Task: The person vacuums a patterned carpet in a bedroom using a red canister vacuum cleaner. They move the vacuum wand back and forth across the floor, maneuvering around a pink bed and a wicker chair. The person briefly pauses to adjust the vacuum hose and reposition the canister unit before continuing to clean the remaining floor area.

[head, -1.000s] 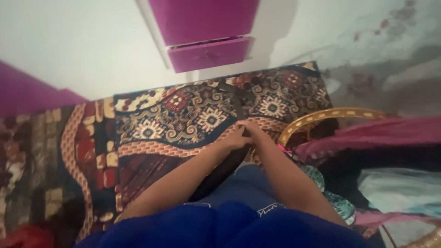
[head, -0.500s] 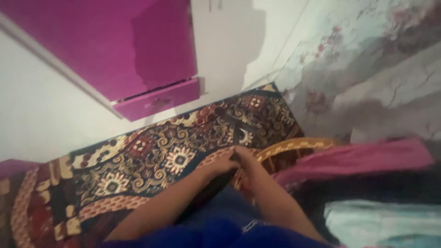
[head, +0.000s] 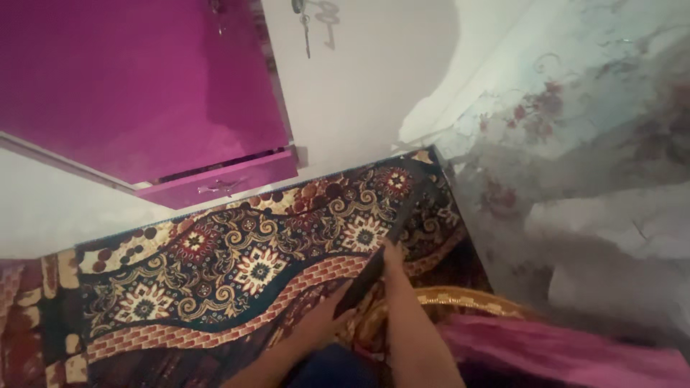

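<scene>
A long dark strap [head: 402,215] lies stretched over the patterned carpet [head: 237,259], running from my lap toward the carpet's far corner. My right hand [head: 392,257] grips it partway along its length. My left hand [head: 323,322] holds its lower end, close to my blue-clad lap [head: 330,370]. Blur hides what the strap is made of.
A woven golden basket rim [head: 453,298] sits right of my arms, with pink cloth [head: 568,356] draped over it. A magenta cabinet [head: 136,79] with a slightly open drawer [head: 215,185] stands against the white wall; keys [head: 302,21] hang above. A flower-patterned cloth [head: 575,122] is at the right.
My view has tilted up and to the right. My right hand has slid farther out along the strap, which now lies straighter toward the carpet corner. My left hand stays near my lap.
</scene>
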